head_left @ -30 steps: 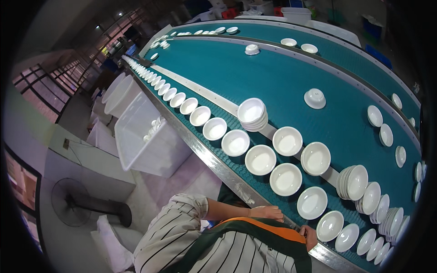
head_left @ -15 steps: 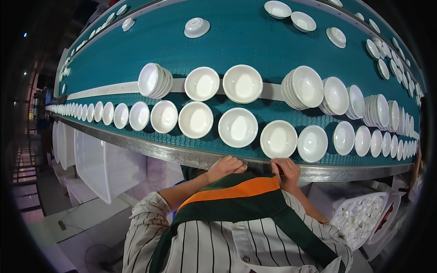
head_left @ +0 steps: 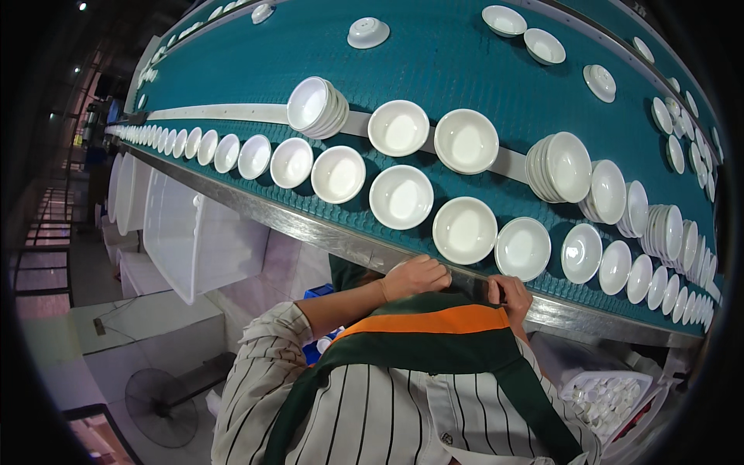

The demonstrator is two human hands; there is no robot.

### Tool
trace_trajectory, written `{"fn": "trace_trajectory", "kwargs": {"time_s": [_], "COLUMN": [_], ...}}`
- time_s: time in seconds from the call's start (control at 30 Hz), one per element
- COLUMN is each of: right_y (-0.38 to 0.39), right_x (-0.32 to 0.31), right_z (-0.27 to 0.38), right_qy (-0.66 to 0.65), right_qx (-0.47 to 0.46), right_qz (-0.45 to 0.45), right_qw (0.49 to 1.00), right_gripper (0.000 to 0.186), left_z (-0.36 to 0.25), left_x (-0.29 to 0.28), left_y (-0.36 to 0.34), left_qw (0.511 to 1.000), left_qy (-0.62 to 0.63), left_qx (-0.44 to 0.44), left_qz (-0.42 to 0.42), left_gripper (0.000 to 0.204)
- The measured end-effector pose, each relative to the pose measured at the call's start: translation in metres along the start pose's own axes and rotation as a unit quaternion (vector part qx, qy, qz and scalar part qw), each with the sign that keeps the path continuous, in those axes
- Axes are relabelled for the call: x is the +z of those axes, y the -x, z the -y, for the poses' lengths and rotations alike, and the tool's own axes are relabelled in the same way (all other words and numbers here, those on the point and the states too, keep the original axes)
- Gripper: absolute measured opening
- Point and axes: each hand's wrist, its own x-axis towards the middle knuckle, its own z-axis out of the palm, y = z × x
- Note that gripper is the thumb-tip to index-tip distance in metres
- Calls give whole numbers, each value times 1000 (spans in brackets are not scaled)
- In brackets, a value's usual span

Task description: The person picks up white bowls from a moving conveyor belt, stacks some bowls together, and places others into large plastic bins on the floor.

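My left hand is closed, fingers curled, at the metal edge rail of a green conveyor belt. A little to its right, my right hand is also closed, by the upper corner of my dark green apron with its orange band. Whatever is in the fingers of either hand is hidden. Just beyond the rail, a row of white bowls stands on the belt; one white bowl is nearest my left hand and another white bowl is nearest my right.
Behind the row runs a pale divider strip, with stacks of bowls and single bowls along it. Scattered bowls lie farther across. Below left stand a large white bin and a fan; a tub of white pieces is below right.
The view has turned, and the belt now slopes down to the right. Bowls near me have shifted right past my hands. Both hands stay curled at the rail.
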Motion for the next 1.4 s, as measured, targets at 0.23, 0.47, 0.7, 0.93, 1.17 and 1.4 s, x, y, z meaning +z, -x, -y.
{"fn": "trace_trajectory", "kwargs": {"time_s": [0.23,0.47,0.7,0.93,1.17,1.4], "right_y": [-28,-122,-203,-282,-304,-299], "right_x": [-29,-17,32,101,98,132], "right_z": [-14,3,48,58,57,110], "right_qy": [-70,-94,-115,103,237,152], "right_qx": [62,16,-17,-28,-136,-244], "right_qz": [25,-28,56,152,121,88], "right_qw": [995,995,992,983,954,954], "right_gripper": [8,23,33,35,27,19], "left_z": [-14,18,128,164,154,122], "left_x": [16,-39,-71,-50,-57,-84], "left_y": [-33,-22,96,94,87,125], "left_qw": [995,846,751,733,736,710], "left_qy": [76,103,-92,45,60,147], "left_qx": [-35,-371,-575,-640,-599,-572], "left_qz": [-52,-368,-313,-226,-309,-382], "left_gripper": [12,6,25,29,18,16]}}
